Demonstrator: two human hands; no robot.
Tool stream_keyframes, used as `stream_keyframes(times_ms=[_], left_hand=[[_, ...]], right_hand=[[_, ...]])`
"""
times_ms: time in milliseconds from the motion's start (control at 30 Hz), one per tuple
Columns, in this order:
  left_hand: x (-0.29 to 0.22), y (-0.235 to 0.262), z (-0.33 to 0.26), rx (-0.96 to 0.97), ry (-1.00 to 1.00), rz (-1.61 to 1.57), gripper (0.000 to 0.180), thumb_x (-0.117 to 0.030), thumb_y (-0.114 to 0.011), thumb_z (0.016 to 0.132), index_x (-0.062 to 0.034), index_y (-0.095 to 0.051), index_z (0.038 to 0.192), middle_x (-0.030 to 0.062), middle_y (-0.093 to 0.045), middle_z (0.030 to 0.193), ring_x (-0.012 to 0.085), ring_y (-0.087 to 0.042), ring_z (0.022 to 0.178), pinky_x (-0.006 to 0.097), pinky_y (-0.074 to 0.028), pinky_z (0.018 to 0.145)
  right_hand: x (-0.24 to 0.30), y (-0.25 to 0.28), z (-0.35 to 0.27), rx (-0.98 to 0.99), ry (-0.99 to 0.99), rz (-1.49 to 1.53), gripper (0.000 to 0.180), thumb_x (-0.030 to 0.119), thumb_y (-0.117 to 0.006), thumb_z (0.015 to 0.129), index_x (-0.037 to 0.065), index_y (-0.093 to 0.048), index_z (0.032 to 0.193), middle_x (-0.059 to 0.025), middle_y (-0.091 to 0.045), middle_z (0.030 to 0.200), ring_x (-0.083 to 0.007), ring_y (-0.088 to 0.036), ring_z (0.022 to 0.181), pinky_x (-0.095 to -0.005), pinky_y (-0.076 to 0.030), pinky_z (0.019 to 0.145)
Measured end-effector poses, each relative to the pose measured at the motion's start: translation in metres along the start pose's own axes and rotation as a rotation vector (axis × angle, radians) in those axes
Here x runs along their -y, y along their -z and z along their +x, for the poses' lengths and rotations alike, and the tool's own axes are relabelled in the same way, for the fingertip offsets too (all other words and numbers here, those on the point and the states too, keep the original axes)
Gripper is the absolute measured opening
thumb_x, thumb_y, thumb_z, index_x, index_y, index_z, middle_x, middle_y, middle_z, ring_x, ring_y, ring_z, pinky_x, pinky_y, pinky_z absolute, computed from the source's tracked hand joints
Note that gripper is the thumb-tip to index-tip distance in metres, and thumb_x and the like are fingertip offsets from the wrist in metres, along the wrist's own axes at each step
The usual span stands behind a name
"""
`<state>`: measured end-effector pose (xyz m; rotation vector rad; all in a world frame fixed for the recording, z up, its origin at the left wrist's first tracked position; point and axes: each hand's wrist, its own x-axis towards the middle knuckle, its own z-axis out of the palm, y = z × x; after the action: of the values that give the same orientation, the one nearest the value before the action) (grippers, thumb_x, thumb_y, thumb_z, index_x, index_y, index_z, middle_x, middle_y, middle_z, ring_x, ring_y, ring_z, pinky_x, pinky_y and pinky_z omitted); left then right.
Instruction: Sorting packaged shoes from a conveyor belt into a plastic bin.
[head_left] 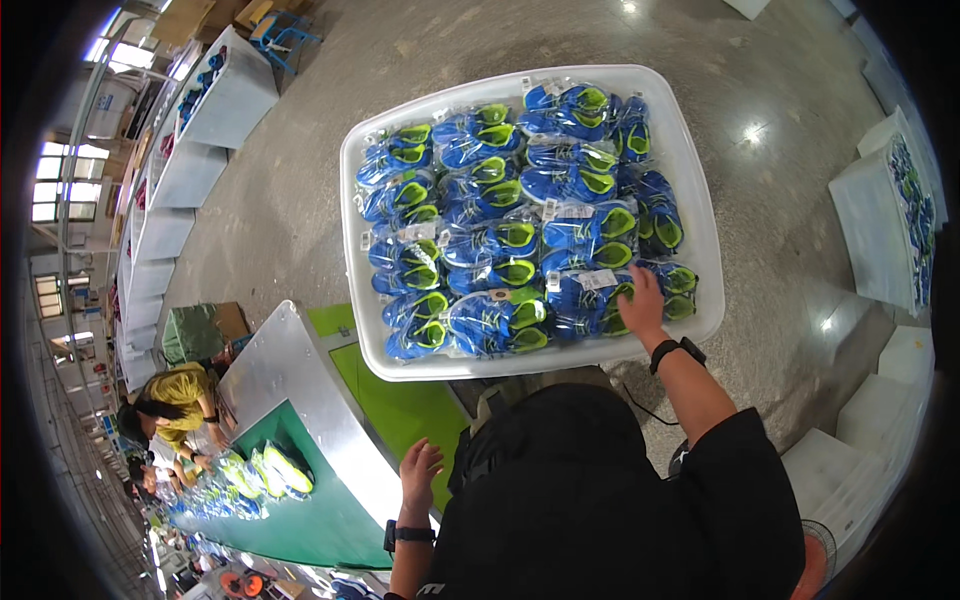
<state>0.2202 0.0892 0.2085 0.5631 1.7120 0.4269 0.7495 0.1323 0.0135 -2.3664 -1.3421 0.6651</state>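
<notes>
Left hand [418,468]: fingers loosely spread, empty, hovering just above the green conveyor belt [330,520]. Right hand [640,300]: fingers spread flat over a bagged blue shoe pair [590,300] at the white bin's [700,200] near edge. Best to close fingertips on one bag only, since neighbouring bags overlap just beyond them.

Bagged shoes [520,215] fill the bin [700,190], conveyor [330,500] to its left.

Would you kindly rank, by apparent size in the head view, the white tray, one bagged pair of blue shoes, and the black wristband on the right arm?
1. White tray, by far the largest.
2. Bagged pair of blue shoes.
3. Black wristband, smallest, though nearer the camera. Right hand rests on the bags.
</notes>
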Motion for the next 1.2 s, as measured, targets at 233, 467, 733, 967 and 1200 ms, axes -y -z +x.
stream_keyframes(times_ms=[233,467,733,967,1200], left_hand=[[0.016,0.034,0.007,-0.028,0.022,-0.034,0.053,-0.031,-0.059,0.098,0.0019,-0.047,0.138,0.0141,-0.063,0.117,0.0212,-0.063,0.101,0.033,-0.051,0.083],[0.013,0.105,0.029,-0.067,-0.058,-0.037,0.051,-0.031,-0.059,0.099,0.0021,-0.048,0.136,0.0122,-0.062,0.114,0.0196,-0.062,0.098,0.033,-0.052,0.082],[0.055,0.265,0.066,-0.256,-0.112,-0.086,0.053,-0.033,-0.059,0.096,-0.0021,-0.049,0.138,0.0156,-0.063,0.118,0.0267,-0.063,0.104,0.039,-0.052,0.084],[0.130,0.398,0.114,-0.400,-0.123,-0.193,0.043,-0.030,-0.064,0.093,-0.0048,-0.059,0.127,0.0067,-0.065,0.106,0.0181,-0.062,0.097,0.034,-0.051,0.080],[0.135,0.467,0.143,-1.040,-0.126,0.119,0.056,-0.033,-0.074,0.078,0.0021,-0.064,0.121,0.0261,-0.066,0.116,0.0399,-0.062,0.111,0.043,-0.048,0.098]], right_hand=[[0.011,-0.002,0.032,0.424,-0.044,-0.011,0.070,0.026,-0.063,0.087,0.011,-0.036,0.151,-0.0236,-0.027,0.155,-0.0463,-0.029,0.139,-0.0540,-0.034,0.110],[0.005,0.004,0.002,-0.011,-0.117,0.109,0.052,0.023,-0.066,0.085,0.004,-0.057,0.133,-0.0202,-0.058,0.125,-0.0370,-0.053,0.119,-0.0451,-0.042,0.102],[0.107,-0.056,-0.107,-0.202,-0.225,0.146,0.042,0.009,-0.067,0.083,0.003,-0.060,0.124,-0.0161,-0.060,0.112,-0.0299,-0.060,0.103,-0.0414,-0.049,0.089],[0.141,-0.114,-0.132,-0.187,0.235,0.267,0.039,0.001,-0.051,0.085,0.003,-0.062,0.122,-0.0124,-0.065,0.104,-0.0267,-0.063,0.096,-0.0353,-0.049,0.086],[0.166,-0.111,-0.143,0.168,0.036,0.144,0.043,0.007,-0.059,0.088,-0.004,-0.055,0.129,-0.0119,-0.062,0.107,-0.0222,-0.062,0.092,-0.0337,-0.051,0.082]])
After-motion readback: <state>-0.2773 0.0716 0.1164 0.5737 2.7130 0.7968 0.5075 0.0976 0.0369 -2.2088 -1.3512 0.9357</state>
